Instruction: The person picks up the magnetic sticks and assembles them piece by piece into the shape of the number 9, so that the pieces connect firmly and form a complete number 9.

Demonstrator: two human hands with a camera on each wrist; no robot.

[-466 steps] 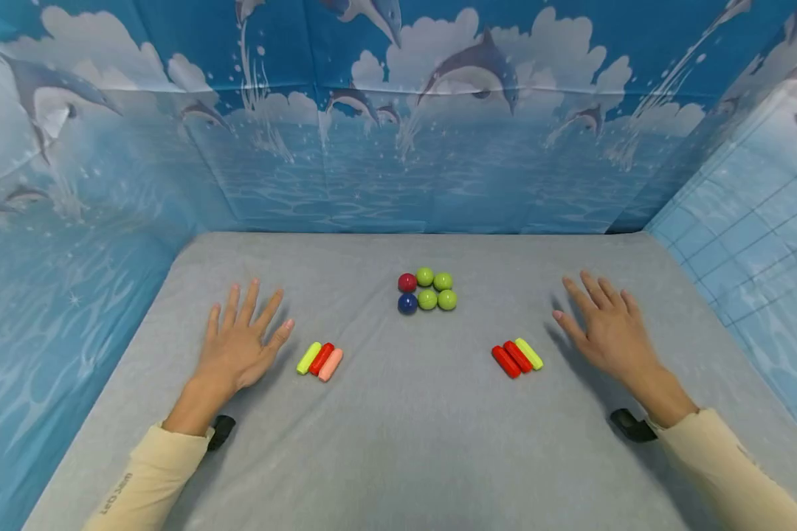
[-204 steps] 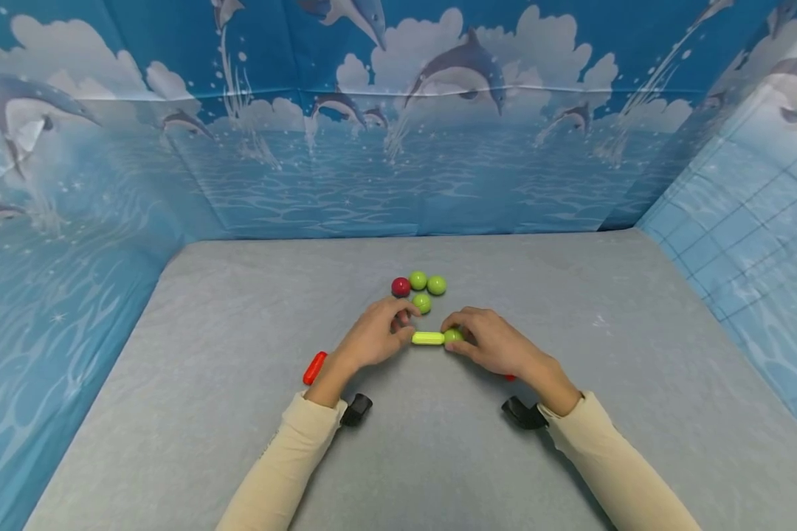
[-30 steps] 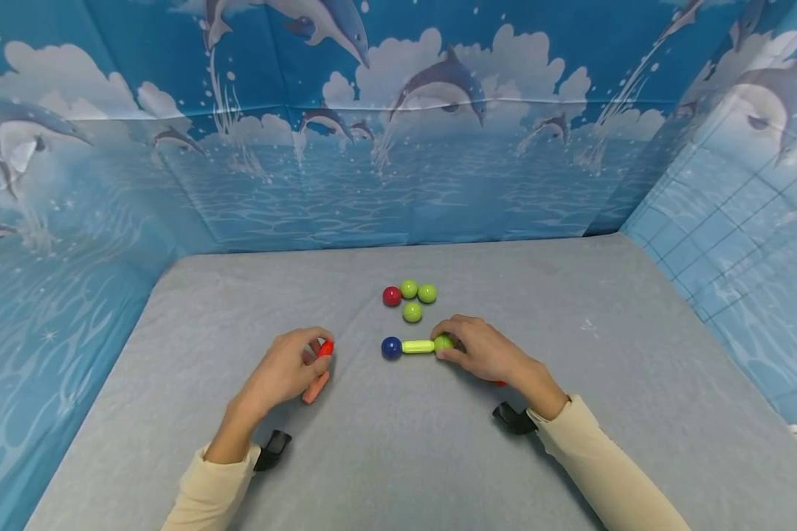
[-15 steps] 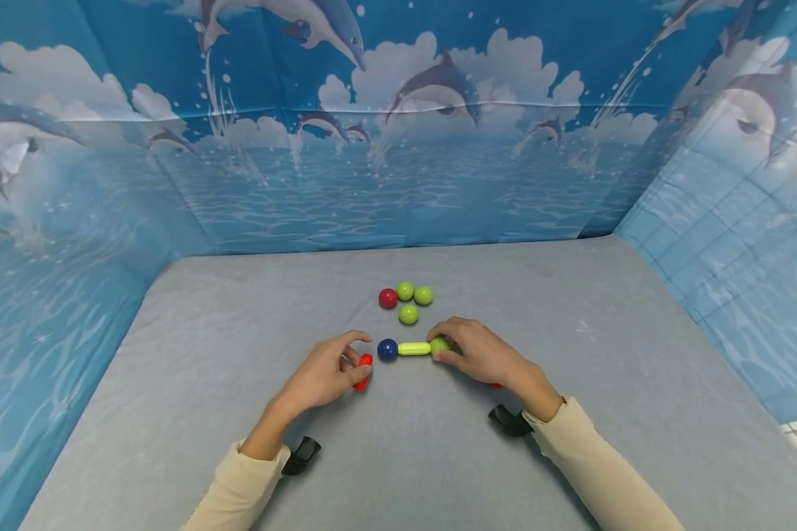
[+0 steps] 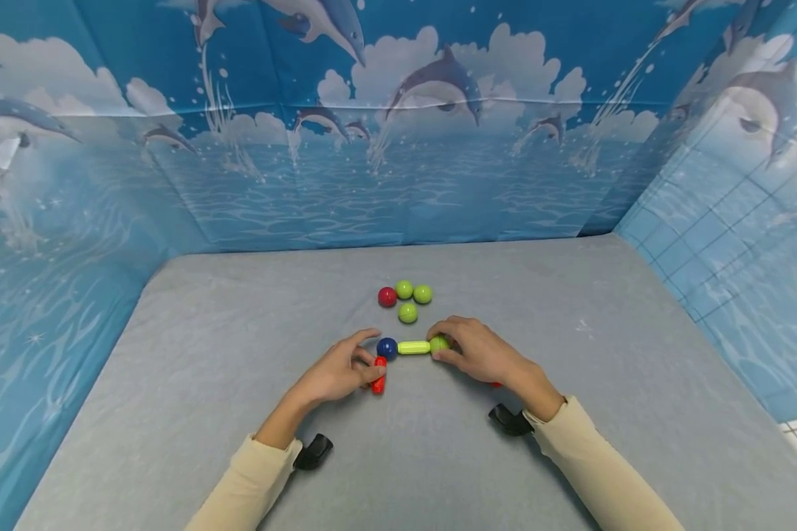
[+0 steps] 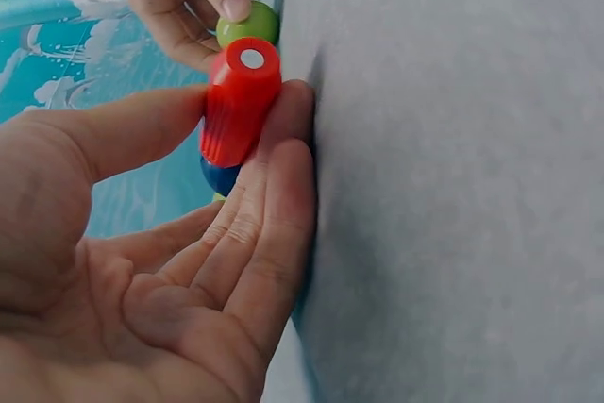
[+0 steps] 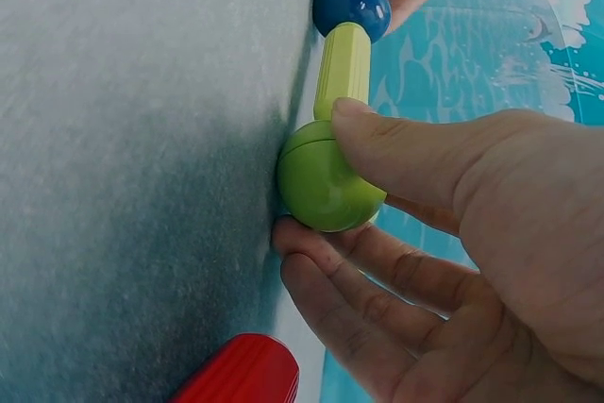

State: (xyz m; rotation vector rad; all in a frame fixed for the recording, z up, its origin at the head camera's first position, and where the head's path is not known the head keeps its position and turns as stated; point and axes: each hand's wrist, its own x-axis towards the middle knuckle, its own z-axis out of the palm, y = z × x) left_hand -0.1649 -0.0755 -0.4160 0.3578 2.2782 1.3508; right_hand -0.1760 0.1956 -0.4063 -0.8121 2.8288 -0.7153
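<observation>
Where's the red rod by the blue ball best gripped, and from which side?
Likely mid-length, across its long sides, from the left: the red rod is elongated, its far end faces the blue ball, and the right hand holds a green ball to the right.

Six balls show on one worktop (image 5: 272,295): four green balls (image 5: 408,313), three at the far side and one nearer at the right, plus one red ball (image 5: 387,297) and one blue ball (image 5: 387,348). Of the rods, one yellow rod (image 5: 414,347) and at least two red rods (image 5: 379,377) show, their full number hidden behind the two hands, one left hand (image 5: 337,371) and one right hand (image 5: 481,348). Two sleeves (image 5: 249,476) and two black wrist devices (image 5: 314,452) complete the count.
</observation>
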